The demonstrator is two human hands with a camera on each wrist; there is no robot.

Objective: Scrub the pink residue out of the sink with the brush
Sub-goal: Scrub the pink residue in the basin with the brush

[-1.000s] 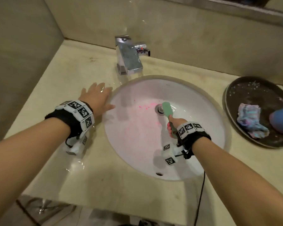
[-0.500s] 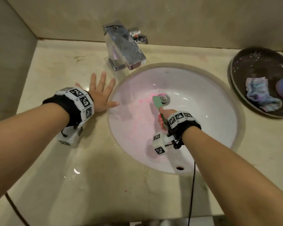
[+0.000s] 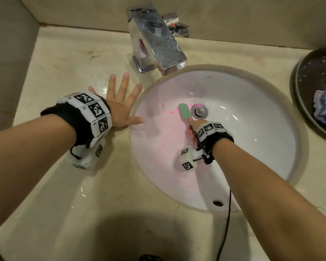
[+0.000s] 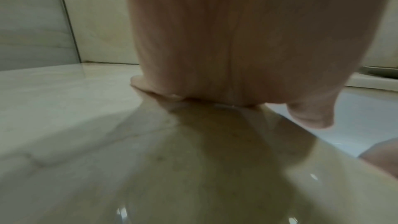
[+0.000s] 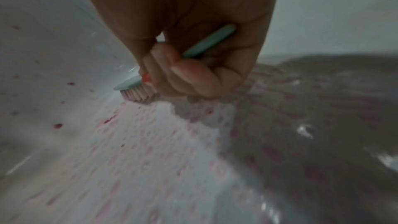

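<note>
Bristled green brush point(image 3: 184, 114), right hand point(image 3: 193, 129) gripping, glossy round sink point(image 3: 252, 102)

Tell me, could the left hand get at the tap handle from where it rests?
Probably yes. The left hand lies flat on the counter beside the sink, fingers spread and holding nothing. The tap handle stands beyond it, with only bare counter and the faucet body between.

Dim warm light, glare on wet surfaces, blurred wrist views.
</note>
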